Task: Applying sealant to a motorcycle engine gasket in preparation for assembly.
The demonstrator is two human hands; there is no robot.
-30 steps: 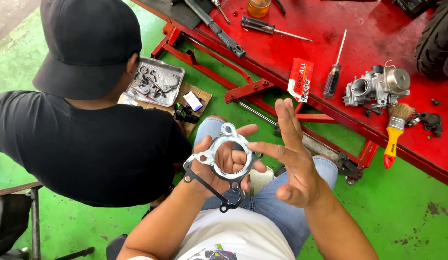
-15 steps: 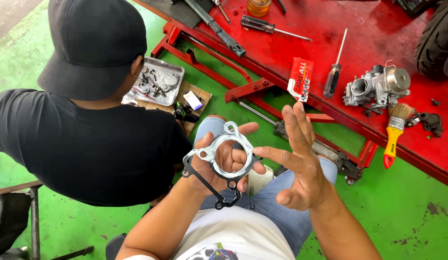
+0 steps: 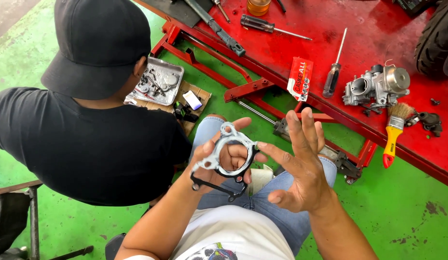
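We're holding a silver ring-shaped metal gasket [image 3: 227, 153] up over our lap, and our left hand [image 3: 224, 161] is gripping it from behind, fingers curled through the big centre hole. A second, darker gasket [image 3: 219, 188] is sitting right behind it — we're only seeing its lower edge and bolt ears, the rest is covered. Our right hand [image 3: 301, 163] is spread wide open, one fingertip just touching the silver gasket's right rim, not gripping anything.

Next to us a person in a black cap [image 3: 96, 43] is crouching with their back turned, so their hands are hidden. By them a metal tray [image 3: 159, 82] of small parts is lying on the green floor — too jumbled to make out. On the red worktop [image 3: 378, 29] we're seeing a carburettor [image 3: 375, 86], a yellow-handled brush [image 3: 393, 132], a screwdriver [image 3: 333, 72] and a red packet [image 3: 300, 77]. A tyre [image 3: 438, 41] is cut off at the right edge.
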